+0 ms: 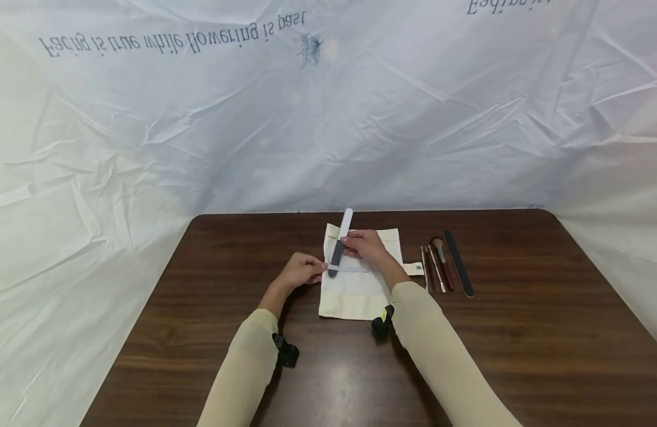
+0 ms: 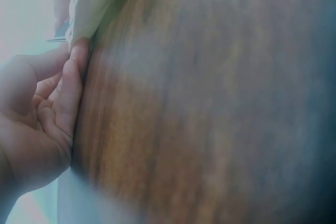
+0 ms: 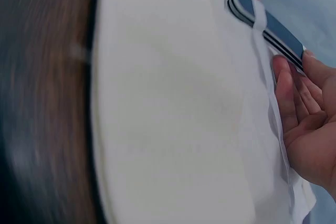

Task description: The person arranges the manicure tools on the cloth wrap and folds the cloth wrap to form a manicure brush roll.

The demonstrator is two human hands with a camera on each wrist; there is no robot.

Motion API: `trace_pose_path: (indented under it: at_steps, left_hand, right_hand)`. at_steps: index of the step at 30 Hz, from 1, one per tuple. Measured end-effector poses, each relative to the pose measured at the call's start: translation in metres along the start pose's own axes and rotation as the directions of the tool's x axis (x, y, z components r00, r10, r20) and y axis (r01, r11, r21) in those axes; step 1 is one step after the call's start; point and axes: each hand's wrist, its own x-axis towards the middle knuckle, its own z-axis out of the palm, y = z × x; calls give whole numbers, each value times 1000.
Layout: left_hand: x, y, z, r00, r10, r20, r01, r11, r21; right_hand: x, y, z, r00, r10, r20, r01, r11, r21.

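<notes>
A cream cloth pouch (image 1: 355,305) lies unfolded on the table. My right hand (image 1: 368,246) holds a nail buffer (image 1: 337,254), grey at its lower half and white at the upper. In the right wrist view the buffer (image 3: 286,36) shows dark and light layers along its edge, with thumb and fingers gripping it. Its lower end passes under a white elastic band (image 3: 259,19) on the pouch. My left hand (image 1: 298,271) pinches the pouch's left edge beside that band. The left wrist view shows the left fingertips (image 2: 79,51) at the cloth edge.
Right of the pouch, past its snap tab (image 1: 413,268), lie several slim tools, among them a brush (image 1: 440,252) with a dark red handle and a long black nail file (image 1: 459,264). White sheeting (image 1: 328,148) hangs behind the brown wooden table (image 1: 173,332).
</notes>
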Motion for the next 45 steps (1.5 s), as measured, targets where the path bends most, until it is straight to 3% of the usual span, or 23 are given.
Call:
trace_pose_path:
  at_steps: [7,13,24,29,34,40,45]
  left_hand:
    - [-2,0,0,1000,12,13,-11,1000,-6]
    - [-2,-2,1,1000,16,-10,-16,1000,-4]
    - [-4,-1,5,998,13,-57,-13,1000,8]
    - [-3,0,2,998,26,-60,-25,1000,15]
    - [-4,3,2,998,37,-54,-37,999,10]
    - [-3,2,5,999,27,-46,-27,1000,7]
    - [-3,1,7,998,27,-49,-27,1000,3]
  right_hand:
    - [-4,-3,-2,995,29,96,-12,985,-174]
    - [-5,-4,-3,977,55,208,5,960,-279]
    - [-4,-4,-1,966,61,252,15,957,-290]
    - [-2,-6,0,976,51,211,11,958,-286]
    - [0,-10,3,989,105,102,-79,969,-233]
    - [1,-13,5,988,151,-13,-152,982,-113]
    - [1,-13,7,985,163,-56,-168,982,-91]
